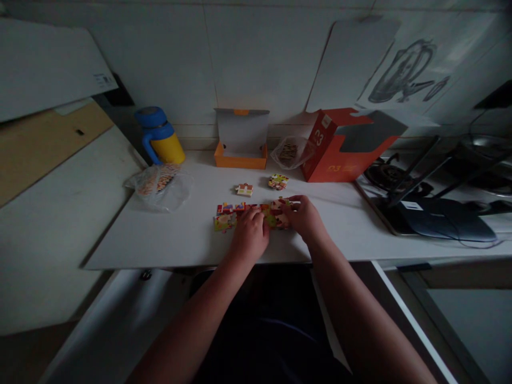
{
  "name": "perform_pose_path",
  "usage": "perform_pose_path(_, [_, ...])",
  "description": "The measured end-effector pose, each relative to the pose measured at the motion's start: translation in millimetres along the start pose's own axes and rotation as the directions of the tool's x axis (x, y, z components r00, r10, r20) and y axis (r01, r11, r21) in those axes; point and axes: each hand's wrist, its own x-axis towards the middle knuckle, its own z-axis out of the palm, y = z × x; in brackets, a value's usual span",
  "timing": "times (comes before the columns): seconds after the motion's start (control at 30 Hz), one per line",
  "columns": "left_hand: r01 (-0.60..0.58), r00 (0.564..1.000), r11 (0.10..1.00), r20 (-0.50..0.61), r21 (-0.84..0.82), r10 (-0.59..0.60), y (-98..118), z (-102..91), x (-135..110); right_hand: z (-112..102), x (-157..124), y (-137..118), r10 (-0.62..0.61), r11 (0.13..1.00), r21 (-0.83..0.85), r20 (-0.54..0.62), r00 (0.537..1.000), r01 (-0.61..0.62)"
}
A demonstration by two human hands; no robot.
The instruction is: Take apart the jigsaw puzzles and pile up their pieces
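Observation:
A strip of joined jigsaw puzzle pieces (273, 217) lies flat near the front edge of the white tabletop, its colourful printed side up. My left hand (251, 233) rests on its middle with curled fingers, covering part of the picture. At the strip's right end, my right hand (306, 217) has thumb and fingers closed around a puzzle piece (285, 202), mostly hidden by the fingers. Just behind the strip sit a few brownish pieces (244, 189), and to their right a small pile of colourful pieces (278, 182).
An open orange box (241, 161) stands at the back, beside a clear bag of pieces (290, 152) and a large red box (340, 152). A blue-yellow jug (162, 136) and another plastic bag (160, 184) are left. A gas stove (396, 176) is right.

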Motion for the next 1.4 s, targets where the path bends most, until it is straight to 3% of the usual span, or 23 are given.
perform_pose_path(0.1, [0.009,1.000,1.000,0.016,0.019,-0.009,-1,0.7,-2,8,-6,-12,-0.061,0.970,-0.238,-0.023,0.998,0.054])
perform_pose_path(0.2, [0.029,0.999,0.999,0.016,0.028,-0.029,-1,1.0,-3,8,-14,-21,-0.125,0.886,-0.456,-0.050,0.991,0.088])
perform_pose_path(0.3, [0.004,0.999,1.000,0.048,0.015,-0.005,0,-0.5,-3,4,-20,-25,-0.154,0.831,-0.547,-0.045,0.987,0.104])
perform_pose_path(0.53, [-0.042,0.992,0.999,0.119,-0.017,0.044,1,-2.3,0,-2,-14,-26,-0.064,0.879,-0.474,0.000,0.998,0.056])
perform_pose_path(0.9, [-0.076,0.991,0.996,0.106,-0.043,0.080,2,-1.8,1,-2,-4,-11,0.069,0.966,-0.247,-0.019,0.997,-0.071])
perform_pose_path(1.4, [-0.073,0.992,0.996,0.102,-0.053,0.078,2,-2.2,1,10,9,-7,-0.029,0.948,-0.313,0.091,0.995,0.056])
